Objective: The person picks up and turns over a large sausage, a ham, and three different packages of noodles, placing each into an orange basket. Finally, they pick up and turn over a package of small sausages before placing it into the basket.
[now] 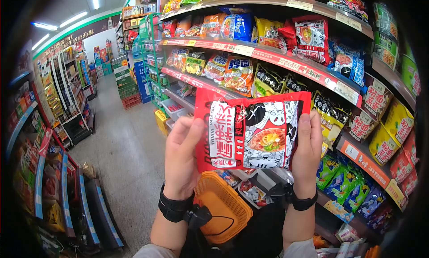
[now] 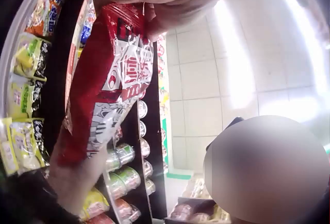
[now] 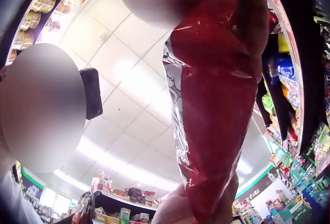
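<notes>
A red instant noodle packet (image 1: 250, 132) with white and black print and a picture of a noodle bowl is held up in the head view, its printed front towards me. My left hand (image 1: 182, 153) grips its left edge, thumb in front and fingers behind. On the opposite edge, my right hand (image 1: 308, 146) pinches the packet the same way. From the left wrist, the packet (image 2: 116, 80) appears edge-on beneath the fingers. The right wrist view shows the packet's plain red back (image 3: 219, 110).
Shelves of bagged noodles (image 1: 237, 75) curve round ahead, with noodle tubs (image 1: 384, 135) at the right. Below the packet is an orange basket (image 1: 223, 204). A grey-floored aisle (image 1: 120, 146) runs off to the left, past a lower shelf unit (image 1: 58, 186).
</notes>
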The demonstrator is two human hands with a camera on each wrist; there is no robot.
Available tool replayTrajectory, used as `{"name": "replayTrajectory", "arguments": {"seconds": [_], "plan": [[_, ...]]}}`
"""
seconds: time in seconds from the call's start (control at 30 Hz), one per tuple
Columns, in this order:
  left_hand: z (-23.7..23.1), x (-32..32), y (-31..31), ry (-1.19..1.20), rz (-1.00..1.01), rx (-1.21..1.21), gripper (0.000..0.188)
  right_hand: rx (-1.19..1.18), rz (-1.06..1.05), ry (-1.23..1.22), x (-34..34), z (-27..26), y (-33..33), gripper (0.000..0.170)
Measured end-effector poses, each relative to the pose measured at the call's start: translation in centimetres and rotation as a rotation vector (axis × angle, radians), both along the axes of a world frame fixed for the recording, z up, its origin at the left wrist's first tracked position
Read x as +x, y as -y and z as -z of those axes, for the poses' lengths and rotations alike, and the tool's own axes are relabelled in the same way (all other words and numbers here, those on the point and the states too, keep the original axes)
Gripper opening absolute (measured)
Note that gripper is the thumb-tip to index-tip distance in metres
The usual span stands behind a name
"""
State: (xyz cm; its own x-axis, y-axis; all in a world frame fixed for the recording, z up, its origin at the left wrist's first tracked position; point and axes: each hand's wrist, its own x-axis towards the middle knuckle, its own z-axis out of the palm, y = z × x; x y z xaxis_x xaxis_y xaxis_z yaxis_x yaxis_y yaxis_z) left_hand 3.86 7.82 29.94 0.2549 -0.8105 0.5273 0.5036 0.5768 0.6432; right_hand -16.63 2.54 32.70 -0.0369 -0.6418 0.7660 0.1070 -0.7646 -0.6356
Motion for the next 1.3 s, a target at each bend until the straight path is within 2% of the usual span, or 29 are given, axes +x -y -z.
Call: {"name": "replayTrajectory", "arguments": {"seconds": [0.07,0.23,0.43,0.5,0.53,0.57,0.63,0.67,0.7,0.77,0.8,0.87,0.9,0.93,0.97,1.03,1.07,1.1,1.13,1.17,1.23,1.27,1.3], "plan": [[0.1,-0.3,-0.1,-0.121,0.022,0.022,0.014,0.023,-0.002,0.024,-0.1,0.3,0.2,0.023],[0.6,-0.5,-0.1,-0.133,0.007,-0.006,0.013,0.066,-0.019,0.06,0.0,0.6,0.2,0.022],[1.3,0.2,-1.1,-0.098,0.146,0.05,0.011,0.099,0.01,0.055,-0.1,1.1,0.8,0.021],[1.2,-0.6,-1.7,-0.025,0.075,0.079,0.015,0.016,0.151,0.098,-0.1,1.5,1.2,0.021],[1.9,-0.9,-2.0,-0.028,0.061,0.113,0.027,-0.036,0.298,0.085,0.1,1.5,1.0,0.023],[2.9,-1.3,-2.0,-0.027,0.06,0.113,0.027,-0.036,0.297,0.085,0.5,1.7,1.1,0.023],[4.5,-2.3,-1.9,-0.122,-0.039,0.108,0.036,-0.513,0.604,0.119,1.2,2.3,1.4,0.023],[4.9,-2.5,-2.4,-0.137,0.123,0.101,0.051,-0.653,0.468,-0.036,1.1,2.1,1.1,0.02],[4.3,-2.9,-2.8,-0.136,0.122,0.106,0.051,-0.784,0.327,-0.19,0.9,1.9,0.5,0.017],[3.3,-3.7,-3.3,-0.316,0.434,-0.019,0.067,-1.055,0.195,-0.381,0.9,1.9,-0.1,0.012],[3.1,-3.2,-3.2,-0.234,0.392,-0.047,0.079,-1.075,0.205,-0.511,0.8,1.5,-0.7,0.012],[3.1,-2.7,-3.2,-0.236,0.318,-0.069,0.079,-1.036,0.211,-0.728,0.5,1.6,-1.7,0.011],[3.2,-2.5,-3.3,-0.23,0.254,-0.09,0.079,-1.036,0.207,-0.726,0.6,1.6,-1.8,0.011],[3.4,-2.6,-3.3,-0.355,0.258,-0.07,0.069,-1.001,0.202,-0.774,0.6,1.6,-1.9,0.008],[3.4,-2.6,-3.2,-0.356,0.256,-0.068,0.069,-0.965,0.198,-0.822,0.6,1.5,-2.1,0.005],[3.1,-2.6,-3.1,-0.326,0.12,-0.006,0.057,-0.915,0.143,-0.849,0.6,1.6,-2.2,0.003],[3.1,-3.0,-3.1,-0.331,0.028,0.002,0.054,-0.861,0.141,-0.712,0.7,2.1,-1.9,0.006],[3.2,-3.2,-3.0,-0.332,0.033,-0.007,0.054,-0.812,0.145,-0.577,0.8,2.4,-1.5,0.009],[3.3,-3.3,-3.0,-0.395,0.083,-0.023,0.053,-0.804,0.114,-0.577,0.2,2.6,-1.0,0.028],[3.5,-3.5,-3.1,-0.456,0.129,-0.038,0.052,-0.808,0.117,-0.581,0.7,3.0,-1.0,0.028],[3.8,-4.5,-3.0,-0.421,0.049,-0.075,0.053,-0.536,0.133,-0.34,2.7,3.8,-1.5,0.065],[4.1,-5.0,-3.0,-0.384,-0.03,-0.108,0.053,-0.38,-0.009,-0.346,2.9,4.3,-1.9,0.094],[4.4,-5.3,-3.0,-0.383,-0.039,-0.109,0.053,-0.38,-0.018,-0.343,3.2,4.5,-2.4,0.094]]}}
